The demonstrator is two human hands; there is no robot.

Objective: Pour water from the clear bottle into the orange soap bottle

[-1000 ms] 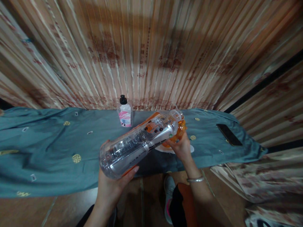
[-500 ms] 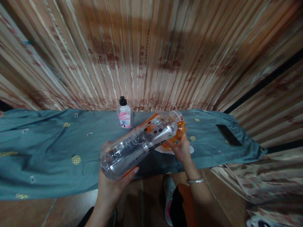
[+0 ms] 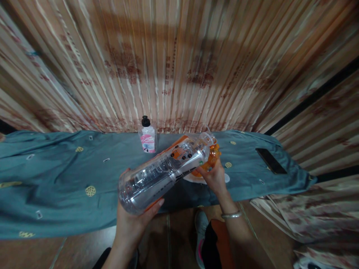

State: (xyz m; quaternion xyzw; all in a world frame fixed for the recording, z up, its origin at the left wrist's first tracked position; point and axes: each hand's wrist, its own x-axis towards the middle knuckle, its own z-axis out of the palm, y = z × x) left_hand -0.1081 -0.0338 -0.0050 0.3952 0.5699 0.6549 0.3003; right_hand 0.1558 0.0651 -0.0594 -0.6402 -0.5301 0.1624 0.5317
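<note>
A large clear plastic bottle [image 3: 157, 179] with an orange printed label lies tilted across the middle of the view, its mouth up at the right. My left hand [image 3: 134, 222] is wrapped round its base from below. At the other end, my right hand [image 3: 215, 177] grips an orange see-through vessel [image 3: 214, 154], mostly hidden behind the bottle's neck. The bottle's mouth is over or beside this vessel; I cannot tell which. Under the vessel, a white plate or lid [image 3: 227, 178] shows partly. No liquid can be made out in the bottle.
A small pump-top bottle [image 3: 148, 141] with a pink label stands at the back of the green cloth-covered table [image 3: 64, 175]. A black phone [image 3: 270, 160] lies at the right. Behind hangs a pleated curtain [image 3: 168, 67]. Below the front edge are a tiled floor and a shoe [image 3: 201, 231].
Almost nothing differs. Both hands keep their grips, and the bottle stays at nearly the same tilt. The whole view has shifted very slightly.
</note>
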